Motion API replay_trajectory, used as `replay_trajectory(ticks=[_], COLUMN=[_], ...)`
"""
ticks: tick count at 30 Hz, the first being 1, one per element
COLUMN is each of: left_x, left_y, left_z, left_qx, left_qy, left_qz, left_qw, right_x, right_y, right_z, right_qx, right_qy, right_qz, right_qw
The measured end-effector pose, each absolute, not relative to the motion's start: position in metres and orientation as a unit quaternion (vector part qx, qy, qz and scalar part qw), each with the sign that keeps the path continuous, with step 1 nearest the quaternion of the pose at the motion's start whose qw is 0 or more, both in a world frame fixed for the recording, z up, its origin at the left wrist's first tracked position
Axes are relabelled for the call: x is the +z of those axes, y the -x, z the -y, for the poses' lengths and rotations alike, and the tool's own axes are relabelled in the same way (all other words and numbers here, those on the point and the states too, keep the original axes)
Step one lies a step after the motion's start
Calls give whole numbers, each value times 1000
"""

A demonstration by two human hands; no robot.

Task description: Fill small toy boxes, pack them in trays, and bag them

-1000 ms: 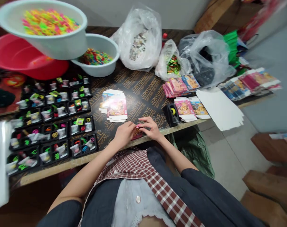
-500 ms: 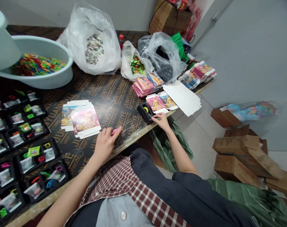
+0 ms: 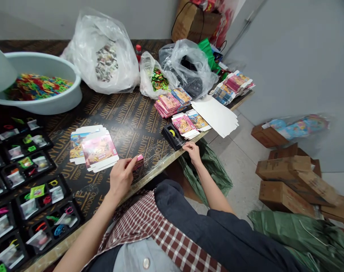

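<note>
My left hand [image 3: 122, 177] is closed around a small pink-edged stack [image 3: 139, 160] that stands on the table near its front edge; whether it is cards or a box I cannot tell. At the table's edge a black tape dispenser [image 3: 172, 138] holds a yellow-cored roll. My right hand [image 3: 192, 152] pinches the end of the clear tape [image 3: 182, 143] at the dispenser's front. Beside the dispenser lie flat pink and blue cartons [image 3: 185, 124]. Another pile of flat cartons [image 3: 99, 149] sits beyond my left hand.
Black trays [image 3: 44, 192] with small toys fill the table's left side. Behind them stands a light-blue tub [image 3: 72, 98] of colourful pieces. Plastic bags [image 3: 123, 71] line the back. White sheets [image 3: 217, 115] lie at right; cardboard boxes [image 3: 282, 196] are on the floor.
My left hand has shifted slightly left, and more of the pink-edged stack shows upright. My right hand stays by the dispenser, pinching the tape. The whole view has shifted slightly.
</note>
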State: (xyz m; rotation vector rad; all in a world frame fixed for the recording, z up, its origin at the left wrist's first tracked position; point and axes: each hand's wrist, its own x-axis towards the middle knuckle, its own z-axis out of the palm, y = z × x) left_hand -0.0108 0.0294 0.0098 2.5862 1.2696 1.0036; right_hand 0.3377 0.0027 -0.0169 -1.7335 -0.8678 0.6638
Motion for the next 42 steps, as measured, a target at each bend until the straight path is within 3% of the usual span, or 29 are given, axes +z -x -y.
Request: replay_trajectory(ticks=[8,11,14,17,21,27,34,38,42], left_x=[2,2,3,4,1,-2,14,11,5], left_y=[8,5,7,12,13,14,9,2,3], left_z=[-28,-25,-24,-24,-24,-23,-25,-29,-20], left_qx=[368,356,342,353,400,396,387,427,433], left_qy=[-825,-826,-832,-834,-825,-828,-831,-797,-807], left_qz=[-424,-431,-425,-407,-381,-382,-390,-419,-388], left_qw=[57,78,102,118,117,107,90,82,108], right_x=[-31,-24,-4,20,34,26,13,-1,-7], right_y=[-331,-309,-264,-214,-174,-168,-163,-163,-169], right_z=[2,10,15,16,6,-5,-6,-5,-4], right_qx=[203,231,421,654,784,828,785,757,819], right_qy=[742,722,640,505,376,324,399,487,452], right_qz=[329,313,301,289,258,221,258,279,184], right_qw=[548,573,568,484,421,402,398,334,303])
